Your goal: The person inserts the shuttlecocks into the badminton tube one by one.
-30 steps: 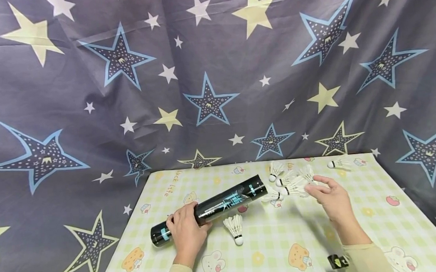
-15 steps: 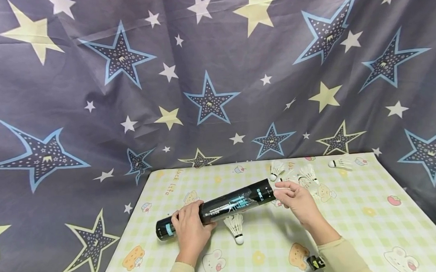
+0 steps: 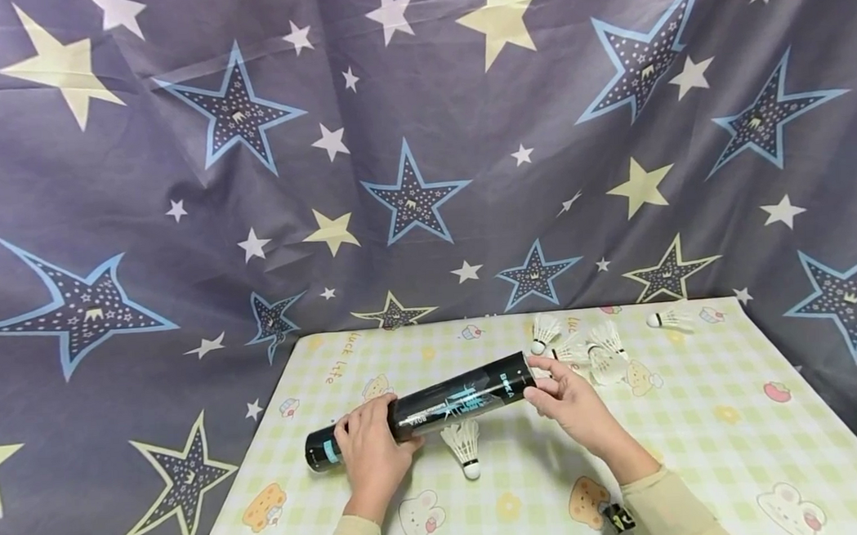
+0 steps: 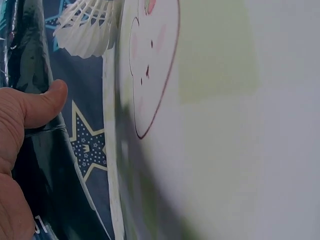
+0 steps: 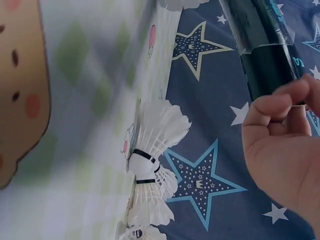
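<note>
My left hand (image 3: pixel 375 455) grips a black shuttlecock tube (image 3: pixel 459 401) near its lower left end, and the tube slants up to the right above the table. In the left wrist view, the thumb of that hand (image 4: pixel 15 135) lies along the tube (image 4: pixel 47 165). At the tube's right end is my right hand (image 3: pixel 573 406), its bent fingertips touching the rim. The right wrist view shows this hand (image 5: pixel 285 145) curled at the tube's end (image 5: pixel 270 65); whether anything is between the fingers is hidden. One shuttlecock (image 3: pixel 464 449) lies just in front of the tube.
Several white shuttlecocks lie behind the right hand, among them one by the back edge (image 3: pixel 545 334) and another one farther right (image 3: pixel 671 318). A checked cloth (image 3: pixel 705 447) covers the table. Behind it hangs a grey curtain (image 3: pixel 462 93) with stars.
My right hand has come left from the group of shuttlecocks to the tube's end, and its fingers are now at the rim. The tube has shifted slightly right in my left hand.
</note>
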The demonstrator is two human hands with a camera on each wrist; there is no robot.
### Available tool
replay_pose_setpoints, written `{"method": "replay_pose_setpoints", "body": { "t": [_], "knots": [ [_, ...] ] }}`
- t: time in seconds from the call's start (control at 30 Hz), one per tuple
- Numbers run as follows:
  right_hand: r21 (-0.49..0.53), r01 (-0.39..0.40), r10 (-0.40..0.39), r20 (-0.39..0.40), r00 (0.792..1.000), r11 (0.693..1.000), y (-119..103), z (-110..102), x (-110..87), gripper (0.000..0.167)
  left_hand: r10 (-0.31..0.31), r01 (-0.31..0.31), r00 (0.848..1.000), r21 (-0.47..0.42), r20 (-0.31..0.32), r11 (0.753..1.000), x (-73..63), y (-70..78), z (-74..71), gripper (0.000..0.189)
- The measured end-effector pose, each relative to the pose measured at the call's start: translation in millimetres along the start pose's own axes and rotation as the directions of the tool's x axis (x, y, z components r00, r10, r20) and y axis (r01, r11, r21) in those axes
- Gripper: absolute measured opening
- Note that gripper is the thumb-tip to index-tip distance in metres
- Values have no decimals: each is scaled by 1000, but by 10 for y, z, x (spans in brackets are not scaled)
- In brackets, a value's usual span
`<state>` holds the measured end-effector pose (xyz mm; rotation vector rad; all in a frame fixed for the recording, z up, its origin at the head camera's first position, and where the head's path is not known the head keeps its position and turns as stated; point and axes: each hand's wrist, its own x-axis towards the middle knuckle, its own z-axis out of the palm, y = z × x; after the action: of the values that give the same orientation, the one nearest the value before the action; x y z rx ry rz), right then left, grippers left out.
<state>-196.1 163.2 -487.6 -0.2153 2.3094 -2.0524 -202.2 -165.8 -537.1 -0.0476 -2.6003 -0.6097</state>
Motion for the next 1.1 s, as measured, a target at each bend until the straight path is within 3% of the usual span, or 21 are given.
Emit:
{"method": "replay_pose_setpoints", "body": {
  "t": [0.1, 0.23, 0.3, 0.4, 0.5, 0.63, 0.7, 0.87, 1.0, 1.1],
  "knots": [
    [16, -14, 15, -62, 998, 1000, -3, 7, 5, 59, -25, 25, 999, 8, -30, 1000, 6, -21, 12, 89],
    [2, -76, 75, -186, 980, 997, 23, 35, 5, 46, -112, 113, 991, 13, -68, 994, 17, -58, 16, 88],
    [-67, -88, 77, -151, 986, 994, 59, 67, 4, 40, -160, 161, 984, 5, -82, 987, 24, -81, 8, 87],
    [-227, -6, 12, 23, 1000, 974, 130, 159, 30, 34, -209, 209, 974, -12, -93, 978, 32, -102, -18, 86],
    [-321, 142, -73, 217, 973, 936, 185, 302, 98, 32, -225, 224, 971, -15, -82, 974, 36, -95, -40, 86],
    [-359, 247, -118, 345, 931, 900, 230, 498, 208, 34, -222, 222, 974, -14, -50, 975, 24, -67, -41, 87],
    [-370, 262, -118, 369, 922, 891, 243, 574, 252, 35, -218, 218, 975, -12, -44, 976, 15, -64, -35, 87],
    [-425, 249, -96, 351, 932, 870, 271, 626, 289, 37, -192, 192, 978, -10, -83, 981, 3, -77, -21, 88],
    [-438, 241, -113, 299, 948, 866, 297, 482, 222, 33, -167, 167, 981, -7, -94, 986, 14, -97, -39, 89],
    [-434, 223, -128, 237, 963, 873, 314, 272, 122, 29, -140, 141, 988, 5, -68, 990, 20, -107, -65, 88]
  ]
}}
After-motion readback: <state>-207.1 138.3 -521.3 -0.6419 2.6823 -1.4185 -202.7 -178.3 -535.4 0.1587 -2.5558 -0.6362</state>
